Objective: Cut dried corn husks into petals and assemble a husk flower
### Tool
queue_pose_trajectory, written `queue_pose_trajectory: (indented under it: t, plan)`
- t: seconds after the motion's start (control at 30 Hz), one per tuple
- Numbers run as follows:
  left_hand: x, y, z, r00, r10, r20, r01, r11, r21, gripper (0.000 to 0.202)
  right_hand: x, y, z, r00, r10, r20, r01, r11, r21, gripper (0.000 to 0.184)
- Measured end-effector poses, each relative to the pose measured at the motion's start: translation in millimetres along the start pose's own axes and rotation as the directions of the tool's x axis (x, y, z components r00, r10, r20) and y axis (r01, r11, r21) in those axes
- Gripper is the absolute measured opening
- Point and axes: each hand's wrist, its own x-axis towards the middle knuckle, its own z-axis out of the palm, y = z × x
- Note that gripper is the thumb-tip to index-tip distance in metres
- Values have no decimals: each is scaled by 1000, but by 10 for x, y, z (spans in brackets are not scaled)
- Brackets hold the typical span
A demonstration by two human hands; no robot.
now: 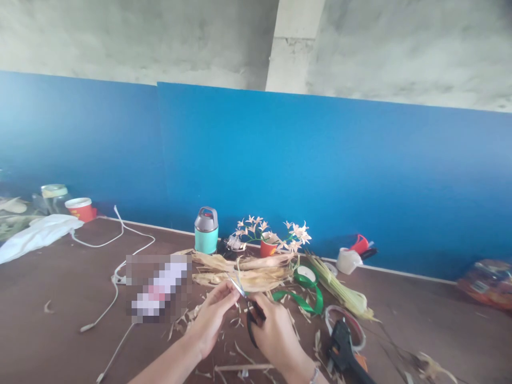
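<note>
My right hand [276, 328] grips scissors [251, 320] with black handles, their metal blades pointing up and left toward the fingertips of my left hand. My left hand [216, 314] is closed in a pinch, and a thin pale strip of corn husk [239, 269] rises from beside its fingertips and the blades. Just beyond both hands lie dry corn husks [248, 278] in a loose pile. Narrow husk scraps are scattered under and around the hands. A spool of green ribbon [306, 274] sits past my right hand, its loose end trailing across the table.
Husk flowers [296, 234] stand around a red paper cup [269, 246], beside a teal flask [206, 234]. To the right are a husk bundle [344, 288], a tape roll [355, 325] and a black glue gun [344, 349]. White cables [116, 288] cross the table at left.
</note>
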Motion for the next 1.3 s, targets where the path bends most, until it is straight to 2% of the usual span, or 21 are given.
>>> queue_pose_trajectory:
  t: [0.2,0.4,0.67,0.87,1.03,1.2,1.3]
  plan:
    - [-14,23,-19,1000,14,9,-15,998,56,25,-19,-19,-16,1000,-13,3,13,998,-60,28]
    - [4,-3,-45,998,20,54,-24,997,67,22,-7,-44,-39,1000,-27,5,28,997,-72,26]
    - [28,3,-57,993,116,-3,-115,988,98,12,-23,-28,-8,999,-28,-39,26,997,-67,38]
    - [7,4,-32,986,167,-25,-164,981,101,13,-49,-72,4,998,0,-65,-7,995,-101,37]
    - [-17,26,-2,980,197,-26,-186,957,224,14,-58,-62,32,999,19,-49,-23,997,-72,32]
    - [-20,69,-22,973,230,34,-228,915,333,14,-32,-65,14,1000,11,-7,-11,1000,18,27]
    - [0,69,-66,956,286,69,-288,860,422,17,-17,-61,-8,1000,10,13,-10,1000,11,27]
